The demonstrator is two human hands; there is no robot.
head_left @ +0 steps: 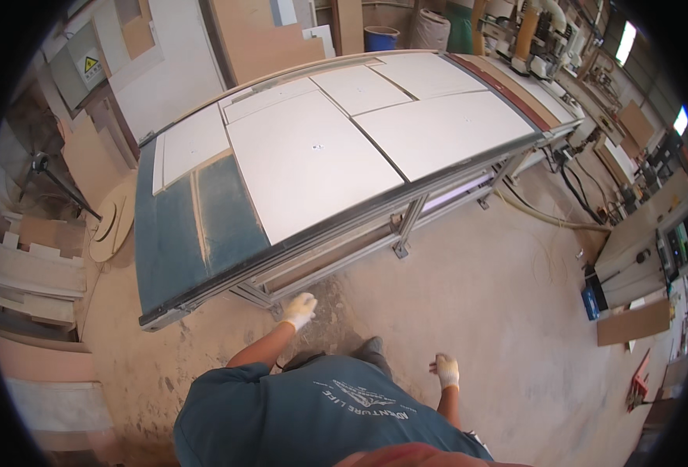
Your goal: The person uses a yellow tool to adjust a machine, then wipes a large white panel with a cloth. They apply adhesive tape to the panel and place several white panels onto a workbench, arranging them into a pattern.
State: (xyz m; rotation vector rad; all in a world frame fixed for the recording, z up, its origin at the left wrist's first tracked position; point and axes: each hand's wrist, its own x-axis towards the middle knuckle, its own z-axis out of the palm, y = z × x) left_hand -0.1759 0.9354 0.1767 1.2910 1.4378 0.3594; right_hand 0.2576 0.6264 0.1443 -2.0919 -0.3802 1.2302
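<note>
My left hand (pixel 300 310), in a white work glove, hangs beside the near edge of a long worktable (pixel 188 226), apart from it. Its fingers are loosely bent, and nothing shows in them. Away from the table, over the floor on the right, is my right hand (pixel 445 370), gloved in white with bare-looking fingertips. Its fingers are slightly apart and hold nothing. On the table lie several white rectangular panels, among them a large middle panel (pixel 305 171), a long right panel (pixel 445 128) and a smaller left panel (pixel 194 148). Narrow dark gaps separate them.
A machine head with hoses (pixel 527 47) stands at the table's far right end. Boards (pixel 258 47) lean behind the table, near a blue bin (pixel 381 39). Stacked boards (pixel 36 272) line the left side. A control cabinet (pixel 640 233) and a brown board (pixel 633 322) are at right.
</note>
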